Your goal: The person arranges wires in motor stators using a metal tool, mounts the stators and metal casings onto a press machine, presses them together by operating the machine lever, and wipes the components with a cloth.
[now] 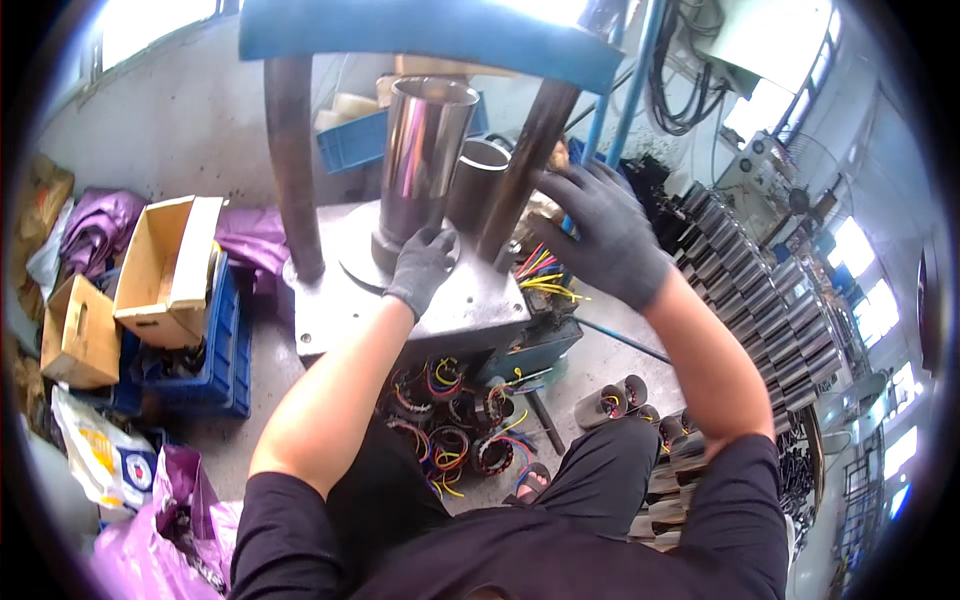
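A shiny metal cylinder (425, 140), open at the top, stands upright on a round plate (362, 255) on the press table (330, 315). My gloved left hand (425, 268) is at the foot of this cylinder, its fingers bent against the lower right side; the fingertips are partly hidden. To the right, my gloved right hand (605, 235) hangs in the air beside the press's right post (530, 170), fingers apart and holding nothing. Behind the first cylinder, a second, darker cylinder (480, 185) stands close to that post.
A blue crossbeam (420, 38) spans the posts overhead. Wound stators with coloured wires (450, 447) lie below the table. Stacked metal cylinders (760, 300) fill the right side. At left are a blue crate (232, 345), a wooden box (165, 265) and purple bags (175, 520).
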The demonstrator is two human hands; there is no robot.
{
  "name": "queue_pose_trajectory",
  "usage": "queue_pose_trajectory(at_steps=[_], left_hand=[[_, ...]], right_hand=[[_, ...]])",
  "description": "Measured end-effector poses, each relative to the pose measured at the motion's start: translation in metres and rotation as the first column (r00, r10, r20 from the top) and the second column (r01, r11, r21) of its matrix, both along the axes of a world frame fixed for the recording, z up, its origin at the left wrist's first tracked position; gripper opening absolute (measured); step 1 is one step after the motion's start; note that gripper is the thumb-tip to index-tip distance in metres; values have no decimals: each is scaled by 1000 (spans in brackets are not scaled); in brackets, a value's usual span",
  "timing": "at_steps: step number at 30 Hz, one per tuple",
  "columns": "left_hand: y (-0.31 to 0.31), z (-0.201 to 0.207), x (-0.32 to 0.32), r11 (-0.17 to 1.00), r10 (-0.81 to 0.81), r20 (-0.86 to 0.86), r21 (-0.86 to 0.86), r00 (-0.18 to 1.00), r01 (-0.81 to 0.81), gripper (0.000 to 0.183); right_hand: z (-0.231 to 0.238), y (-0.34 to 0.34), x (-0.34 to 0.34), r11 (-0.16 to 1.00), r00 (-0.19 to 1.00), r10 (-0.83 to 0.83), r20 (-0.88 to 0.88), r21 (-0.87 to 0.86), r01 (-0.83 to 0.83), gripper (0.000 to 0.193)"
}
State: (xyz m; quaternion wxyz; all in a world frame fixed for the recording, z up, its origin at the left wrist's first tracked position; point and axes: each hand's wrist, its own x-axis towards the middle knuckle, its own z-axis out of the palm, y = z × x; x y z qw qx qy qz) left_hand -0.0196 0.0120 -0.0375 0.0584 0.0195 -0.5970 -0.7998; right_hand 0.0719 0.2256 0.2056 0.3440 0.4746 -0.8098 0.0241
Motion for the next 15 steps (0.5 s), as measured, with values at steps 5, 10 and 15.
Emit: queue_pose_trajectory(at_steps=[5,10,15], left_hand=[[-21,-50,-32,996,-20,-255,75,967,40,30],[-22,-29,-27,873,-103,131,487,986,26,35],[-26,-14,-15,797,-326,155,575,933,183,70]], right_hand=[[14,-118,-93,942,969,244,-19,-232,-242,38],[16,-167,-155,996,956,-92,278,3,94,41],[27,-157,-143,982,921,-178,346,123,144,44]])
